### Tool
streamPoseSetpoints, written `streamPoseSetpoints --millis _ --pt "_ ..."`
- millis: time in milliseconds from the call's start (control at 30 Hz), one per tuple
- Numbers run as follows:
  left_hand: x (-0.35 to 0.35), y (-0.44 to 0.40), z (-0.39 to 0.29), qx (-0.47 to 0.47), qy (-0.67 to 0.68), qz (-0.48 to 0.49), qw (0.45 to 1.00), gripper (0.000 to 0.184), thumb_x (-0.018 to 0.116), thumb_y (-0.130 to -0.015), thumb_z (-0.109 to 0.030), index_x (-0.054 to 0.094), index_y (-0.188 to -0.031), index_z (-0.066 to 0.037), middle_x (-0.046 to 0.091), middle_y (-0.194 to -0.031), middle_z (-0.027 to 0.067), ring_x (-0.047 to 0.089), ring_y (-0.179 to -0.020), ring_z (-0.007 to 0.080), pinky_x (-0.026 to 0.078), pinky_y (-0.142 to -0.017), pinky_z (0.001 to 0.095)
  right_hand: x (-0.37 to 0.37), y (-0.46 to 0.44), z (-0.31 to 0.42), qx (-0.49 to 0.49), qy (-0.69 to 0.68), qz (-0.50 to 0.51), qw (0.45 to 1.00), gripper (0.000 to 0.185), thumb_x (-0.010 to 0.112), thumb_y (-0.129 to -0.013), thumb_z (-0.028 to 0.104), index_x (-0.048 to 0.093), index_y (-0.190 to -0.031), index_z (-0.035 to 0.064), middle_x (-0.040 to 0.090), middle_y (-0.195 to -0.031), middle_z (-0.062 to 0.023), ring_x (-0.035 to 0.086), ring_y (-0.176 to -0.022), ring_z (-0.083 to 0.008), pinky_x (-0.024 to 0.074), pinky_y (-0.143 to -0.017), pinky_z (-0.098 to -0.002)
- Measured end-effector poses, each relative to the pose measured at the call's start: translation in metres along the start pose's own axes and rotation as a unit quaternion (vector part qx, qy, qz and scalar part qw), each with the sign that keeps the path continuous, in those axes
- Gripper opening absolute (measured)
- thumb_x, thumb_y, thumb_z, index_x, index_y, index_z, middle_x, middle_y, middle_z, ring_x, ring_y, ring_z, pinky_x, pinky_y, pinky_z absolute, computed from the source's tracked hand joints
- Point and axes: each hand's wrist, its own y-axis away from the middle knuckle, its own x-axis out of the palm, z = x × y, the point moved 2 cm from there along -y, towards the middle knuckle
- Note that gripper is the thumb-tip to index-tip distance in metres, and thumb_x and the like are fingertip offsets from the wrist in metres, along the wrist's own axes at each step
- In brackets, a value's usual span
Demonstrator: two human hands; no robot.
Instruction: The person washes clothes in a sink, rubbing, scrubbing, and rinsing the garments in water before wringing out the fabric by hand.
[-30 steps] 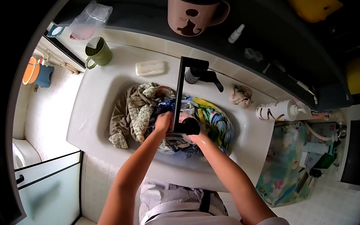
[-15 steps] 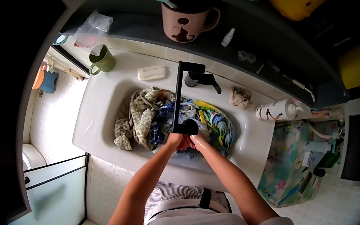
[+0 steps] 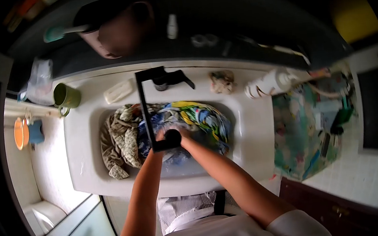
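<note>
A white sink (image 3: 255, 157) holds a heap of wet laundry in cloudy water. My left hand (image 3: 159, 135) and my right hand (image 3: 185, 135) are close together in the middle of it, beneath the black faucet (image 3: 146, 109). The faucet's spout covers most of my fingers, so their grip is hidden. Just left of my left hand lies dark blue cloth (image 3: 143, 138), with brown and floral clothing (image 3: 124, 130) farther left. Beyond my right hand, a yellow, green and blue patterned cloth (image 3: 205, 118) curves along the basin's right side.
On the rim stand a green mug (image 3: 67, 96), a soap bar (image 3: 118, 91), a crumpled cloth (image 3: 222, 82) and a white pump bottle (image 3: 269, 83). A dark shelf (image 3: 232, 9) overhangs the back, carrying a pink cup (image 3: 117, 34) with a brush.
The whole view has turned and shifted, so the sink appears straighter and farther left. My hands stay together under the spout, looking slightly farther apart at the wrists.
</note>
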Motion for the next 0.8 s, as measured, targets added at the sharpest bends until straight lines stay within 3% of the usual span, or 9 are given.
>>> streamPoseSetpoints --millis 67,133,200,300,400,600,667,733,800 --pt "-0.005 -0.004 -0.001 0.004 0.004 -0.012 1.0 0.045 0.048 -0.091 -0.044 0.055 -0.061 -0.011 0.049 -0.045 0.0052 0.043 -0.032 0.0154 0.028 -0.029 0.0279 -0.014 0.018 0.014 -0.02 -0.058 0.046 0.997 0.031 0.053 -0.079 0.032 0.066 -0.075 0.0044 0.065 -0.066 -0.0134 0.061 -0.051 -0.023 0.0486 -0.048 -0.0347" --pt "-0.003 -0.002 -0.004 0.021 0.004 -0.04 0.999 0.044 0.047 -0.091 -0.045 0.055 -0.063 -0.012 0.048 -0.045 0.0046 0.043 -0.032 0.0154 0.027 -0.029 0.0282 -0.027 0.048 0.023 -0.11 -0.142 0.104 0.978 0.029 0.048 -0.084 0.022 0.063 -0.068 0.0036 0.061 -0.056 -0.0112 0.055 -0.039 -0.0193 0.0431 -0.037 -0.0305" --pt "0.0 0.01 -0.007 0.05 -0.004 -0.074 0.996 0.044 0.047 -0.091 -0.046 0.054 -0.064 -0.012 0.047 -0.045 0.004 0.042 -0.032 0.0154 0.027 -0.029 0.0285 -0.025 0.063 0.017 -0.073 -0.279 0.116 0.95 0.028 0.046 -0.085 0.016 0.061 -0.064 0.0028 0.058 -0.052 -0.0098 0.054 -0.039 -0.0181 0.0413 -0.035 -0.0292" --pt "0.006 0.045 -0.008 0.087 -0.049 -0.072 0.992 0.049 0.044 -0.089 -0.046 0.05 -0.053 -0.013 0.043 -0.042 0.0037 0.038 -0.031 0.0151 0.025 -0.031 0.0281 -0.009 0.079 -0.006 -0.114 -0.348 0.039 0.93 0.032 0.049 -0.084 0.021 0.058 -0.06 0.003 0.057 -0.051 -0.0098 0.051 -0.036 -0.0159 0.0385 -0.033 -0.028" --pt "-0.001 0.073 -0.012 0.028 -0.119 0.004 0.992 0.048 0.045 -0.087 -0.042 0.05 -0.053 -0.009 0.044 -0.042 0.0046 0.039 -0.031 0.0154 0.025 -0.031 0.028 -0.006 0.106 -0.012 -0.104 -0.249 0.042 0.962 0.034 0.049 -0.081 0.022 0.056 -0.055 0.0017 0.055 -0.048 -0.0124 0.051 -0.036 -0.021 0.0391 -0.034 -0.0326" --pt "0.002 0.097 -0.009 -0.044 -0.175 0.108 0.978 0.039 0.046 -0.082 -0.034 0.053 -0.055 -0.008 0.046 -0.043 0.0053 0.039 -0.031 0.0148 0.026 -0.03 0.0282 0.001 0.108 -0.015 -0.009 -0.174 0.049 0.983 0.031 0.049 -0.075 0.023 0.055 -0.05 0.005 0.055 -0.047 -0.0109 0.048 -0.034 -0.0191 0.0361 -0.033 -0.0333" --pt "0.005 0.093 -0.007 -0.052 -0.189 0.121 0.973 0.037 0.045 -0.083 -0.034 0.055 -0.059 -0.008 0.046 -0.043 0.005 0.039 -0.031 0.0147 0.026 -0.03 0.0285 0.009 0.095 -0.025 0.017 -0.149 0.045 0.988 0.043 0.042 -0.083 0.032 0.055 -0.051 0.0054 0.054 -0.045 -0.0109 0.048 -0.034 -0.0188 0.0357 -0.034 -0.0335" --pt "0.006 0.087 -0.006 -0.052 -0.187 0.204 0.96 0.037 0.04 -0.086 -0.034 0.056 -0.065 -0.008 0.046 -0.045 0.0047 0.038 -0.031 0.0148 0.025 -0.028 0.0278 0.015 0.076 -0.035 0.026 -0.093 0.061 0.993 0.05 0.037 -0.086 0.037 0.055 -0.052 0.0057 0.053 -0.045 -0.0111 0.047 -0.034 -0.0184 0.0351 -0.034 -0.033" --pt "0.001 0.061 0.015 -0.072 -0.162 0.204 0.963 0.041 0.038 -0.087 -0.035 0.054 -0.061 -0.008 0.045 -0.044 0.0052 0.037 -0.03 0.0151 0.025 -0.028 0.0276 0.009 0.084 -0.03 0.029 -0.117 0.043 0.992 0.055 0.032 -0.089 0.041 0.056 -0.054 0.0057 0.052 -0.044 -0.0118 0.047 -0.034 -0.0186 0.035 -0.035 -0.0338"
